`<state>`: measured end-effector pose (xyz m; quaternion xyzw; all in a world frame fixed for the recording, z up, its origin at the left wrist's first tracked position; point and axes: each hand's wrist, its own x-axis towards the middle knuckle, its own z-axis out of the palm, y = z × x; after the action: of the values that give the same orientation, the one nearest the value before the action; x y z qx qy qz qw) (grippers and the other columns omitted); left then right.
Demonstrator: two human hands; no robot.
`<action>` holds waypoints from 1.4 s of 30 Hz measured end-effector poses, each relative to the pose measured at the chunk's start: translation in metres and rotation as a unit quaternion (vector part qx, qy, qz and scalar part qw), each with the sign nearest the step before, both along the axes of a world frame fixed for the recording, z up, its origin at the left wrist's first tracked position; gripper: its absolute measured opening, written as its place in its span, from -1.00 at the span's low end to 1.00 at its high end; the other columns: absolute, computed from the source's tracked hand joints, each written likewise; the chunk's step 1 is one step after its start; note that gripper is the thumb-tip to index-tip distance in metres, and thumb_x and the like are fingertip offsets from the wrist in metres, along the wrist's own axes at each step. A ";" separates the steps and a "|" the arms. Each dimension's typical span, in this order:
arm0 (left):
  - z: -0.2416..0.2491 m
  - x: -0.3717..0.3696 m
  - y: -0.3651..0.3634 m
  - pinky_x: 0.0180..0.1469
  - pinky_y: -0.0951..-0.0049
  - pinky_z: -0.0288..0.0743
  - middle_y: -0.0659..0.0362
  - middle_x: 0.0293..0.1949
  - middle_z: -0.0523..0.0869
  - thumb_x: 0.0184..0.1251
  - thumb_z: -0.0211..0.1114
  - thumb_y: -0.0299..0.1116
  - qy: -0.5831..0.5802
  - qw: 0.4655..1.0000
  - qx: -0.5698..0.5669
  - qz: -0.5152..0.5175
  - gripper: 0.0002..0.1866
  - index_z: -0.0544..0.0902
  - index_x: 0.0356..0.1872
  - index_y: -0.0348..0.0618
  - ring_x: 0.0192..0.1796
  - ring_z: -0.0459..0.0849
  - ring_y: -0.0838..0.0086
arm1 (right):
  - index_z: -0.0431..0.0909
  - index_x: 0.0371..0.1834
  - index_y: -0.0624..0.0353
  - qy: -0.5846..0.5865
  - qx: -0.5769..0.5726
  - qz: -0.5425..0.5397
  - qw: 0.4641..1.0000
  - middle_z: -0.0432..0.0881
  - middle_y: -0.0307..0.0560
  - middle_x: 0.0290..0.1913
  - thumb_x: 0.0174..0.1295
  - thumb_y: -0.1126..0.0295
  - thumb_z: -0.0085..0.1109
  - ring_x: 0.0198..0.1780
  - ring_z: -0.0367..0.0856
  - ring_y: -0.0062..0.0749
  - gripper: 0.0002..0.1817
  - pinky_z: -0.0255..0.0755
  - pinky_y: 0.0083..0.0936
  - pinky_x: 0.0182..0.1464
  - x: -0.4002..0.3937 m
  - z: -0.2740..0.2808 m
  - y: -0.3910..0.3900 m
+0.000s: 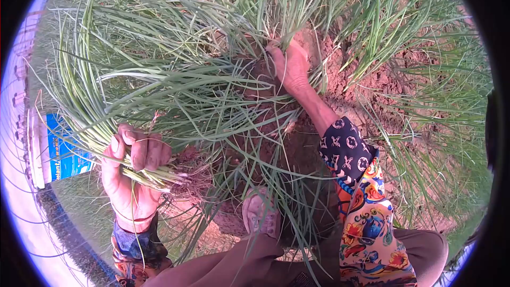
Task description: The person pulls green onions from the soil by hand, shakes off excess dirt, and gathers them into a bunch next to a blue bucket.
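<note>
My left hand [135, 167] is closed around a bunch of green onion-like plants [93, 109], low on the left. Their pale stems and soil-covered roots [191, 178] stick out to the right of the fist, and the long leaves fan up and left. My right hand [289, 64] reaches into a standing clump [281, 5] at the top centre, its fingers at the base of the stems, close to the reddish soil. Leaves partly cover those fingertips, so their grip on the stems is hard to make out.
Rows of similar green plants [382, 26] grow across the reddish soil [377, 87]. A white bucket with a blue label [64, 149] stands at the left. My shoe [261, 212] and bent legs are at the bottom. Long leaves hang across the middle.
</note>
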<state>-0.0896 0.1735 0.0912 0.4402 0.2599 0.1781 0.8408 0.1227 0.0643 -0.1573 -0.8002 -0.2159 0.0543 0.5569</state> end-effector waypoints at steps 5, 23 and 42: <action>-0.003 -0.004 0.003 -0.43 0.53 0.11 0.32 -0.66 0.35 0.37 0.06 -0.23 0.011 1.000 -0.009 0.017 -0.80 0.47 -0.26 -0.15 -0.55 0.24 0.57 | 0.55 -0.28 0.27 0.067 -0.014 -0.023 0.997 0.58 0.22 -0.42 0.11 0.36 0.06 -0.33 0.57 0.10 -0.78 0.39 -0.13 -0.21 0.002 0.025 0.003; 0.018 0.006 -0.018 -0.43 0.52 0.11 0.32 -0.66 0.35 0.36 0.08 -0.24 0.005 1.000 -0.005 0.005 -0.81 0.46 -0.26 -0.16 -0.55 0.23 0.56 | 0.47 -0.33 0.29 -0.017 -0.153 0.037 0.987 0.56 0.22 -0.38 0.18 0.32 0.09 -0.27 0.55 0.14 -0.78 0.41 -0.04 -0.18 0.001 0.032 0.040; 0.008 0.027 -0.001 -0.20 0.46 0.29 0.10 -0.10 0.55 0.42 -0.01 0.02 -0.116 0.993 -0.010 -0.029 -0.50 0.43 0.11 -0.22 -0.30 0.44 0.50 | 0.51 -0.31 0.28 -0.148 0.010 0.185 0.972 0.54 0.08 -0.51 0.27 0.18 0.06 -0.45 0.52 -0.07 -0.68 0.41 -0.28 -0.35 0.004 0.236 0.012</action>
<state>-0.0628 0.1726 0.0994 0.4157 0.1498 0.2006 0.8743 0.1263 0.0760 0.0786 -0.7402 -0.4404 0.0351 0.5070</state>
